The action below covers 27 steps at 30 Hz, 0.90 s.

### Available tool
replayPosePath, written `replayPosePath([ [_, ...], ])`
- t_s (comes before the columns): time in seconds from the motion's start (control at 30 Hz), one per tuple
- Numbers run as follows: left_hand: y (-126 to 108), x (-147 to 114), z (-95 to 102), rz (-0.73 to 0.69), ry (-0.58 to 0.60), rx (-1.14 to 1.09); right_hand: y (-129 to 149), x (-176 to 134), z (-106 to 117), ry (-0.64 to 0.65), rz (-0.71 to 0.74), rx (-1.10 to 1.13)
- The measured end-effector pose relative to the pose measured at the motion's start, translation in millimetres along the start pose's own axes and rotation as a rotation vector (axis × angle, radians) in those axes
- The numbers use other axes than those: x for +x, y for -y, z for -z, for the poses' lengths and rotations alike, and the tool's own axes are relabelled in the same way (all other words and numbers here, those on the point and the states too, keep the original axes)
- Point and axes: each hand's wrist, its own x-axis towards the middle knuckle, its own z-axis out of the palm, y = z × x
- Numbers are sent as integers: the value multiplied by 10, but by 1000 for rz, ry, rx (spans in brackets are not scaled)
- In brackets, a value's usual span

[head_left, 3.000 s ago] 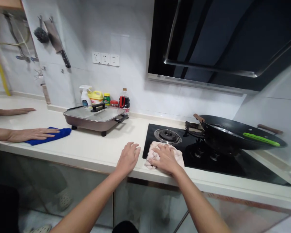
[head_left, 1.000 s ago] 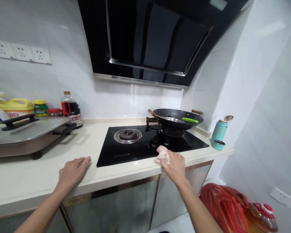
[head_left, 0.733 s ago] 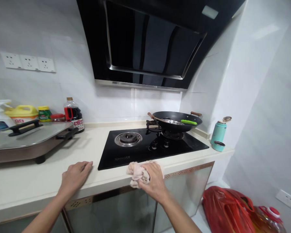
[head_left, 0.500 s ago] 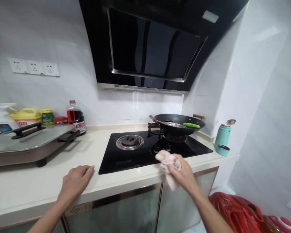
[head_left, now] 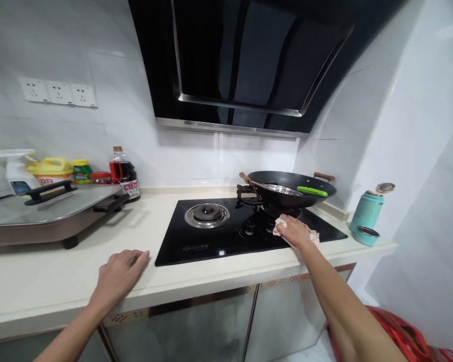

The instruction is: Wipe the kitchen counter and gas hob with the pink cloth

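My right hand (head_left: 293,231) presses a pale pink cloth (head_left: 314,236) onto the black glass gas stove (head_left: 226,244), just right of the control knobs (head_left: 249,227) and in front of the wok. Fingers wrap over the cloth, and part of it spreads out on the right. My left hand (head_left: 119,274) rests on the cream countertop (head_left: 151,216), left of the stove's front corner, loosely bent with nothing in it. A black wok (head_left: 287,201) with wooden handles sits on the right burner. Inside it are a shiny metal piece and a bright green handle (head_left: 311,191).
The left burner (head_left: 207,215) is uncovered. A lidded electric pan (head_left: 53,221) occupies the left counter, with a soy sauce bottle (head_left: 124,176) and spray bottle (head_left: 18,173) behind. A turquoise flask (head_left: 367,211) and its cup (head_left: 366,235) stand right. The range hood (head_left: 241,60) overhangs.
My right hand has gone from holding the cloth up at the stove's front edge to pressing it on the glass, farther right and forward. My left hand stays put. The view has shifted slightly.
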Motion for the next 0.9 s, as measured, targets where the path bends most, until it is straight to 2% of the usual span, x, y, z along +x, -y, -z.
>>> replayPosePath([
  [0.1, -21, -10, 6, -3, 25, 15, 47, -117, 28, -28, 14, -49],
  [0.27, -39, -45, -12, -20, 4, 32, 205, -503, 63, -95, 21, -118],
  [0.43, -14, -52, -53, -51, -8, 23, 495, -947, 48, -227, 104, -65],
  [0.53, 10, -48, -72, -75, -25, 24, 895, -1250, 52, -264, 285, 136],
  [0.67, 43, -25, -78, -91, -29, 23, 1740, -1670, 80, -229, 581, 450],
  [0.77, 105, 33, -99, -65, -10, 31, 2346, -1915, 88, -182, 794, 537],
  [0.83, 174, 92, -135, -35, -2, 37, 2592, -2005, 76, -174, 880, 534],
  [0.9, 249, 153, -176, -5, 2, 28, 2673, -2030, 51, -185, 895, 532],
])
